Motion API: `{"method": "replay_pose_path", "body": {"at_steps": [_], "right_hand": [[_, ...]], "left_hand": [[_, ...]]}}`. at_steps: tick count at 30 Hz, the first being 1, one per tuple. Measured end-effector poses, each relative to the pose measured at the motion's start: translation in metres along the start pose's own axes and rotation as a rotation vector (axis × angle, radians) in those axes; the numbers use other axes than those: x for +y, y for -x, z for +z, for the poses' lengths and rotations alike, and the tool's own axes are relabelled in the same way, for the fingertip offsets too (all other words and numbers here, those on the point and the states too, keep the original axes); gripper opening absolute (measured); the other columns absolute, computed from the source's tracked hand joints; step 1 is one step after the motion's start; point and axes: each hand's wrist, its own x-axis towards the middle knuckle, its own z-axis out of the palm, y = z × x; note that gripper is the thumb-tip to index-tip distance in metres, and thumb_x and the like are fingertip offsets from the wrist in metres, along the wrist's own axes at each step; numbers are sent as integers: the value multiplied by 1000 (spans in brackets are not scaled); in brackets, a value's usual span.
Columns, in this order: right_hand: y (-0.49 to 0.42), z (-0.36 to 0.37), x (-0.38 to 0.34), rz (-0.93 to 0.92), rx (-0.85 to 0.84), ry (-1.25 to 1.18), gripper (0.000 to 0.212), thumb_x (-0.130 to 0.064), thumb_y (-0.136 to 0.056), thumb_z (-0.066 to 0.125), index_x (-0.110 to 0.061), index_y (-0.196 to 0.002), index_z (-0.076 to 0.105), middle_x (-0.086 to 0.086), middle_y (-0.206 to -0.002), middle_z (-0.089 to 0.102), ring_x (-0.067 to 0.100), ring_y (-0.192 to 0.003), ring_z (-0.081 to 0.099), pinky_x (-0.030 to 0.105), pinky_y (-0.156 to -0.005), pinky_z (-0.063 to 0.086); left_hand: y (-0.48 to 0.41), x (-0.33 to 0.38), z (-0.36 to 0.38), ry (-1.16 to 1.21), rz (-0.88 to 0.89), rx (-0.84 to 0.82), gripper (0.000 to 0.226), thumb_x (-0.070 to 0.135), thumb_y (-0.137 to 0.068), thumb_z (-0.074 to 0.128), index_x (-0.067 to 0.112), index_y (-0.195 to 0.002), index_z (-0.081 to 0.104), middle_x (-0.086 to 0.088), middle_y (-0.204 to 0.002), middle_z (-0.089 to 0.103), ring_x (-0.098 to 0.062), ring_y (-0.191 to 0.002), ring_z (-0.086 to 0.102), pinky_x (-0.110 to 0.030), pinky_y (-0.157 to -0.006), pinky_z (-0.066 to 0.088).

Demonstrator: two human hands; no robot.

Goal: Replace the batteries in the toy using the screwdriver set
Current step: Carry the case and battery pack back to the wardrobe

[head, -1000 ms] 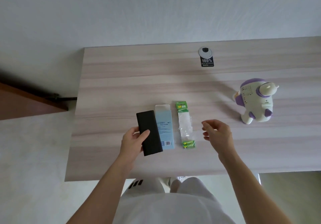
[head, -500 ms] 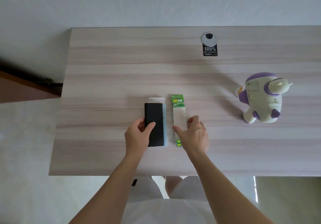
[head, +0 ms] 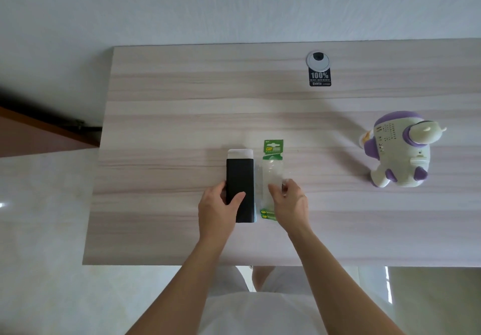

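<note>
A black screwdriver case (head: 240,181) lies on top of its pale blue box (head: 240,153) in the middle of the wooden table (head: 169,126). My left hand (head: 217,211) grips the case, thumb on its top face and fingers on its left side. Just to its right lies a clear battery pack (head: 271,170) with a green header card and green batteries at its near end. My right hand (head: 290,204) pinches the pack's clear plastic at its right edge. A white and purple toy (head: 398,152) stands at the table's right side, away from both hands.
A round grey cable grommet (head: 317,60) with a black "100%" label (head: 320,77) sits near the table's far edge. A brown wooden panel (head: 31,137) lies left of the table. The table's near edge runs just in front of my body.
The black case has gone from beside the blue box to on top of it. My right hand has come from the air onto the battery pack and now pinches it.
</note>
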Motion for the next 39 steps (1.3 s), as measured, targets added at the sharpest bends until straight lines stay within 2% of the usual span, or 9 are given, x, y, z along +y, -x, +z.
{"method": "replay_pose_path", "body": {"at_steps": [3, 5, 10, 15, 21, 27, 30, 32, 39], "right_hand": [[-2, 3, -3, 48, -41, -126, 26, -34, -101, 52, -8, -102, 59, 2, -85, 58, 27, -86, 58, 46, -77, 51], [-1, 6, -2, 67, -84, -175, 29, -33, -101, 51, -9, -115, 60, 5, -98, 65, 27, -95, 62, 47, -85, 55], [-1, 8, 1, 104, -134, -272, 34, -30, -103, 49, -13, -132, 54, 7, -117, 65, 25, -109, 62, 45, -96, 54], [-4, 7, 4, 115, -155, -344, 31, -28, -104, 50, -15, -131, 53, 6, -115, 65, 23, -106, 63, 39, -91, 55], [-5, 4, 12, 146, -143, -408, 29, -26, -101, 55, -12, -127, 56, 7, -113, 68, 25, -105, 67, 44, -93, 57], [-2, -2, 13, 127, -171, -510, 16, -20, -102, 55, -14, -115, 60, 4, -104, 70, 20, -94, 68, 28, -75, 55], [1, -6, 10, 102, -195, -558, 9, -20, -102, 55, -21, -105, 63, 5, -102, 73, 23, -96, 70, 37, -83, 57], [2, -9, 8, 79, -209, -584, 10, -23, -101, 56, -22, -108, 64, 6, -106, 74, 28, -103, 70, 44, -90, 57], [13, -30, -21, -16, -201, -733, 13, -19, -102, 54, -17, -112, 63, 10, -105, 73, 27, -96, 69, 46, -83, 56]], "left_hand": [[-1, 2, 3, 69, -62, -23, 39, 39, -89, 72, 18, -121, 66, 1, -108, 68, -18, -100, 63, -22, -75, 49], [-4, 4, 6, 107, -116, -25, 38, 38, -90, 71, 16, -120, 66, 1, -110, 70, -17, -100, 63, -21, -75, 46], [-13, 6, 12, 211, -227, -42, 38, 34, -89, 73, 13, -120, 66, -3, -113, 71, -22, -102, 66, -41, -91, 56], [-16, 6, 11, 223, -219, -109, 45, 32, -87, 77, 11, -124, 62, -5, -114, 69, -25, -103, 66, -46, -91, 57], [-17, 6, 8, 274, -231, -224, 42, 34, -84, 80, 19, -116, 58, 0, -114, 67, -23, -105, 65, -47, -93, 57], [-10, 2, 6, 468, -248, -303, 34, 25, -86, 79, 26, -111, 56, 1, -112, 70, -19, -104, 68, -40, -90, 58], [-7, 4, 3, 550, -255, -324, 22, 19, -88, 76, 22, -106, 65, -1, -110, 74, -23, -105, 69, -38, -88, 59], [-6, 7, 0, 625, -258, -341, 21, 18, -89, 74, 18, -109, 67, -2, -110, 74, -23, -105, 70, -38, -87, 59], [-2, 43, -27, 801, -225, -467, 23, 16, -95, 66, 21, -116, 60, 1, -106, 76, -16, -95, 72, -41, -81, 61]]}}
